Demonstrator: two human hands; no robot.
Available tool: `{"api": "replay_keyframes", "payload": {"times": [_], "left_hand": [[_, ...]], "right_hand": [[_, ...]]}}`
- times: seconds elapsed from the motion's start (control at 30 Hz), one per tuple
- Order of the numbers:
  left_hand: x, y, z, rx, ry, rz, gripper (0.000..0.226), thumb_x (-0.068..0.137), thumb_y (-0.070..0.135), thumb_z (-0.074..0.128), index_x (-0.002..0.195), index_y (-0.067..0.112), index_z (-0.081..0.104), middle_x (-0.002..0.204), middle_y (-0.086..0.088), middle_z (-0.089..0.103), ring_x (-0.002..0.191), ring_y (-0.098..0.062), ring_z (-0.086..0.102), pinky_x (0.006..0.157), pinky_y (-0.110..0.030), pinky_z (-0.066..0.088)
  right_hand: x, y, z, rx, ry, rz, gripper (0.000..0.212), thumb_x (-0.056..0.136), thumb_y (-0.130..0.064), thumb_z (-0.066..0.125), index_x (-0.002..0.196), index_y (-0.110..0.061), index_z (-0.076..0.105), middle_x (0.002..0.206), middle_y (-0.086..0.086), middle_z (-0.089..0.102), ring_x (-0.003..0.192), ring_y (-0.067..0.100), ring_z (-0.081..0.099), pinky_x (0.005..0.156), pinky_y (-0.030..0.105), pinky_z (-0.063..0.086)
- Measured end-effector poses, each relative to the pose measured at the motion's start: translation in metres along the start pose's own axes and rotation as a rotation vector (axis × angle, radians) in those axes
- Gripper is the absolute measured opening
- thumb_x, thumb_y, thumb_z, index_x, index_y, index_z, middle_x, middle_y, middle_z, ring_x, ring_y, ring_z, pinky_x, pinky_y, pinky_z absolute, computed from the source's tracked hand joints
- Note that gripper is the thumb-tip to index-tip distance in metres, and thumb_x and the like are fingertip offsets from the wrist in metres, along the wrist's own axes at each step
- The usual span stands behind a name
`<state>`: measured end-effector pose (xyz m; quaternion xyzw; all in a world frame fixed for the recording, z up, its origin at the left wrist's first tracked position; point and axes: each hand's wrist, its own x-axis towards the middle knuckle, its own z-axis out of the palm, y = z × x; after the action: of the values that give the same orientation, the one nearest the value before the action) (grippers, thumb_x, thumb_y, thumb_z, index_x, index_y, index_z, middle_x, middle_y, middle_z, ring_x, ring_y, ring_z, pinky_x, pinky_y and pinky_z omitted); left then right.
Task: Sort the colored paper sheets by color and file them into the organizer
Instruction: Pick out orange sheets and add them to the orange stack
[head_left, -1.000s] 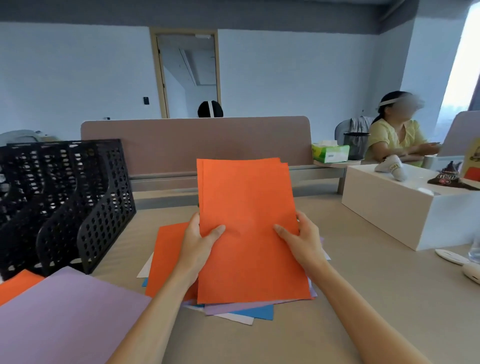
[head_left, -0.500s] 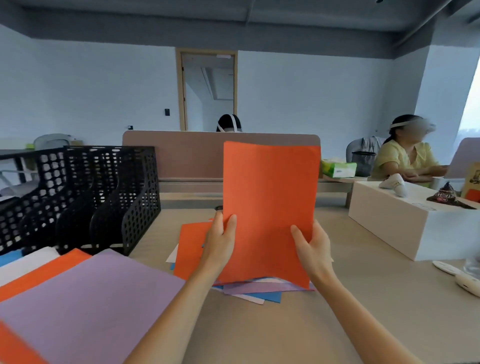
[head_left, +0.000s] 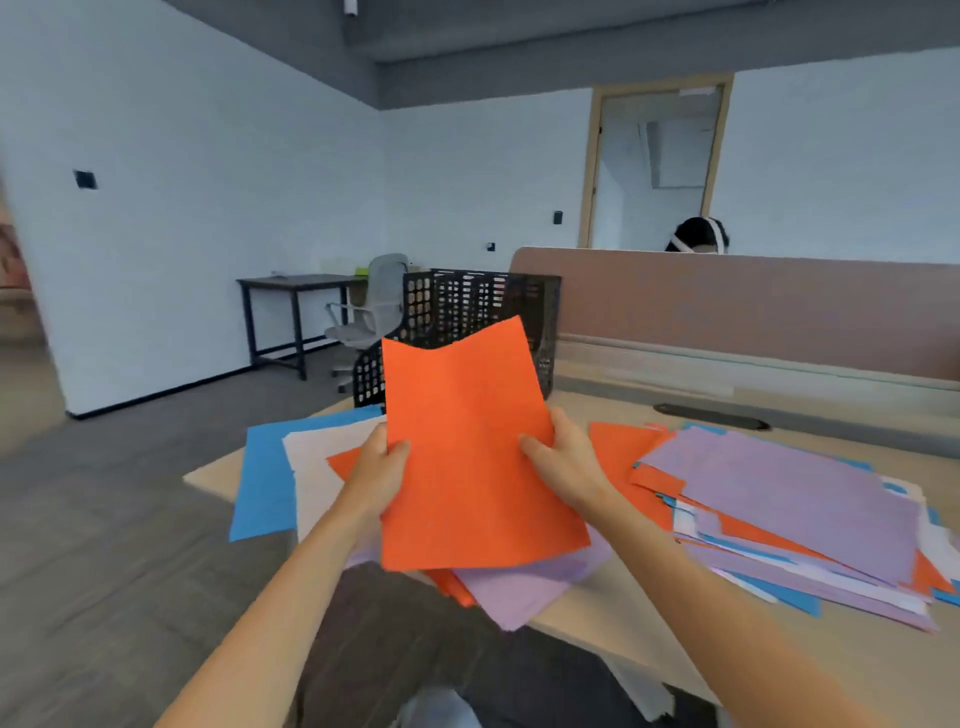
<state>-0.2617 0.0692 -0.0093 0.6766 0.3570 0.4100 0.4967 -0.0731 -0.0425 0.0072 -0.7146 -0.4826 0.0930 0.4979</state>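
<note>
the left hand (head_left: 382, 478) and the right hand (head_left: 563, 462) hold the orange paper (head_left: 467, 447) upright above the desk (head_left: 649, 613). the sheet count cannot be told.

left hand: thumb on the near face at the left edge, fingers curled behind, pinching the paper.
right hand: thumb on the near face at the right edge, fingers behind, also pinching the paper.

the top edge of the orange paper dips in the middle and covers part of the black mesh organizer (head_left: 467, 312), which stands on the desk behind it. contact between the two cannot be told.

below the hands, a blue sheet (head_left: 265, 478), a white sheet (head_left: 322, 457) and purple sheets (head_left: 524, 592) lie flat and overlapping at the left end of the desk. to the right lies a mixed pile (head_left: 795, 493), purple on top, with orange, blue and white edges showing beneath.

a brown partition (head_left: 753, 312) runs along the far edge of the desk. a grey office chair (head_left: 374, 306) and a dark side table (head_left: 291, 291) stand by the wall.
</note>
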Motion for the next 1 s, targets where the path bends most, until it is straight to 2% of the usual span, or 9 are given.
{"api": "replay_keyframes", "payload": {"times": [0.1, 0.17, 0.23, 0.27, 0.37, 0.57, 0.63, 0.77, 1.0], "left_hand": [[-0.016, -0.024, -0.05, -0.002, 0.11, -0.076, 0.023, 0.104, 0.017, 0.038, 0.119, 0.026, 0.052, 0.112, -0.001, 0.064, 0.096, -0.018, 0.063, 0.079, -0.035, 0.051], [-0.027, -0.036, -0.079, -0.008, 0.203, -0.102, 0.023, 0.103, 0.013, 0.039, 0.11, 0.027, 0.055, 0.113, -0.006, 0.066, 0.093, -0.018, 0.063, 0.084, -0.037, 0.051], [-0.037, -0.047, -0.104, -0.033, 0.256, -0.125, 0.025, 0.102, 0.01, 0.039, 0.11, 0.025, 0.057, 0.115, -0.008, 0.066, 0.094, -0.02, 0.063, 0.087, -0.039, 0.051], [-0.041, -0.052, -0.113, -0.039, 0.268, -0.135, 0.026, 0.102, 0.01, 0.039, 0.115, 0.024, 0.057, 0.116, -0.008, 0.066, 0.099, -0.022, 0.064, 0.09, -0.04, 0.05], [-0.051, -0.062, -0.131, -0.068, 0.278, -0.164, 0.029, 0.103, 0.01, 0.039, 0.123, 0.023, 0.056, 0.117, -0.004, 0.067, 0.103, -0.023, 0.064, 0.087, -0.039, 0.051], [-0.06, -0.06, -0.145, -0.092, 0.287, -0.172, 0.026, 0.104, 0.016, 0.038, 0.12, 0.028, 0.055, 0.11, -0.001, 0.068, 0.098, -0.022, 0.066, 0.077, -0.037, 0.052], [-0.062, -0.059, -0.152, -0.1, 0.307, -0.178, 0.025, 0.105, 0.017, 0.038, 0.12, 0.027, 0.054, 0.112, -0.003, 0.067, 0.098, -0.023, 0.066, 0.078, -0.038, 0.052], [-0.064, -0.059, -0.16, -0.126, 0.313, -0.178, 0.025, 0.105, 0.019, 0.038, 0.123, 0.026, 0.054, 0.112, -0.003, 0.067, 0.099, -0.023, 0.066, 0.076, -0.039, 0.052], [-0.063, -0.054, -0.154, -0.163, 0.282, -0.185, 0.025, 0.105, 0.021, 0.039, 0.122, 0.027, 0.056, 0.111, -0.003, 0.069, 0.098, -0.025, 0.067, 0.083, -0.044, 0.054]], "right_hand": [[0.005, -0.012, 0.036, -0.065, -0.264, 0.068, 0.039, 0.064, -0.029, 0.058, 0.103, -0.024, 0.062, 0.099, 0.001, 0.067, 0.092, 0.021, 0.065, 0.084, 0.042, 0.054], [0.003, -0.022, 0.052, -0.265, -0.484, 0.067, 0.064, 0.056, -0.037, 0.057, 0.119, -0.022, 0.06, 0.117, 0.001, 0.062, 0.11, 0.02, 0.059, 0.093, 0.038, 0.05], [-0.005, -0.026, 0.063, -0.632, -0.668, 0.06, 0.087, 0.068, -0.047, 0.065, 0.146, -0.02, 0.037, 0.15, 0.005, 0.036, 0.14, 0.024, 0.03, 0.111, 0.04, 0.032], [-0.008, -0.025, 0.066, -0.767, -0.695, 0.031, 0.093, 0.072, -0.054, 0.066, 0.15, -0.022, 0.027, 0.157, 0.004, 0.023, 0.146, 0.026, 0.016, 0.115, 0.045, 0.023], [-0.02, -0.035, 0.069, -0.84, -0.74, -0.006, 0.101, 0.076, -0.062, 0.067, 0.154, -0.023, 0.015, 0.161, 0.002, 0.009, 0.148, 0.025, 0.004, 0.118, 0.05, 0.016], [-0.025, -0.045, 0.069, -0.901, -0.849, -0.025, 0.102, 0.07, -0.067, 0.07, 0.15, -0.023, 0.022, 0.151, -0.001, 0.03, 0.138, 0.025, 0.033, 0.107, 0.042, 0.036], [-0.024, -0.043, 0.071, -0.914, -0.857, -0.03, 0.101, 0.069, -0.068, 0.07, 0.148, -0.025, 0.024, 0.15, -0.001, 0.032, 0.136, 0.026, 0.035, 0.105, 0.043, 0.037], [-0.021, -0.044, 0.069, -0.829, -0.862, 0.016, 0.105, 0.069, -0.071, 0.067, 0.152, -0.03, 0.018, 0.157, -0.006, 0.023, 0.143, 0.023, 0.026, 0.112, 0.045, 0.031], [-0.029, -0.046, 0.07, -0.806, -0.778, -0.033, 0.074, 0.087, -0.055, 0.058, 0.149, -0.027, 0.028, 0.152, -0.002, 0.032, 0.138, 0.024, 0.033, 0.109, 0.04, 0.034]]}}
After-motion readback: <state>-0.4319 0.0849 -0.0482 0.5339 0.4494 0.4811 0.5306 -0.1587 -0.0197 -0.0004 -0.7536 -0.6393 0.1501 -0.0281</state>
